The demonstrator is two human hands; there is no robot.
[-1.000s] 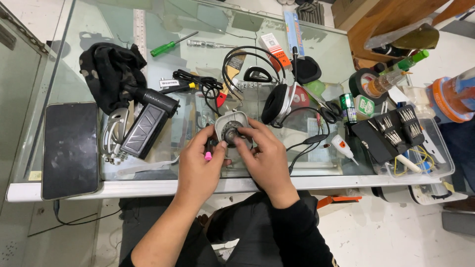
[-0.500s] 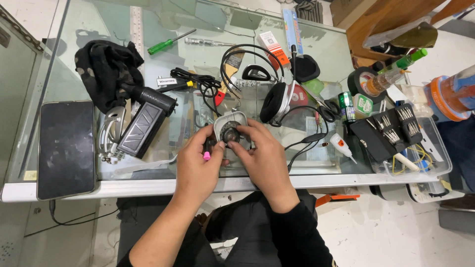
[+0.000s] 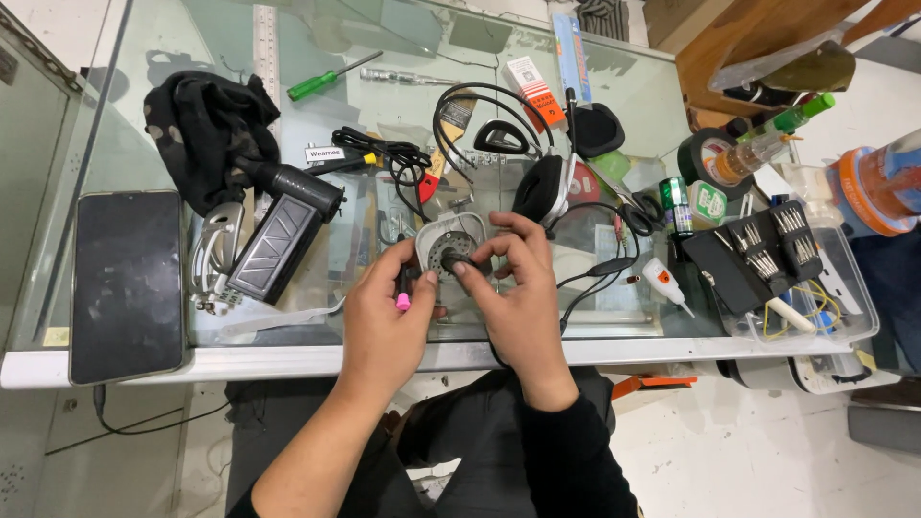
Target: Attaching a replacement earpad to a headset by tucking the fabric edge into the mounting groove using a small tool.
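Closely, both hands' fingers pinch a round grey earcup [image 3: 451,247], left hand [image 3: 384,321] gripping perhaps a pink-tipped tool [image 3: 403,300], right hand [image 3: 518,297].

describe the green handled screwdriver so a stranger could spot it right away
On the glass-topped table, look to the far edge, beyond the crumpled black cloth. The green-handled screwdriver lies there at a slant; the clear-handled screwdriver beside it has no colour.

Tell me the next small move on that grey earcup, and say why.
Probably press the dark round part flat into the grey earcup. The right hand pinches it at the cup's centre, seemingly not fully seated, while the left hand steadies the cup and keeps a pink-tipped tool ready.
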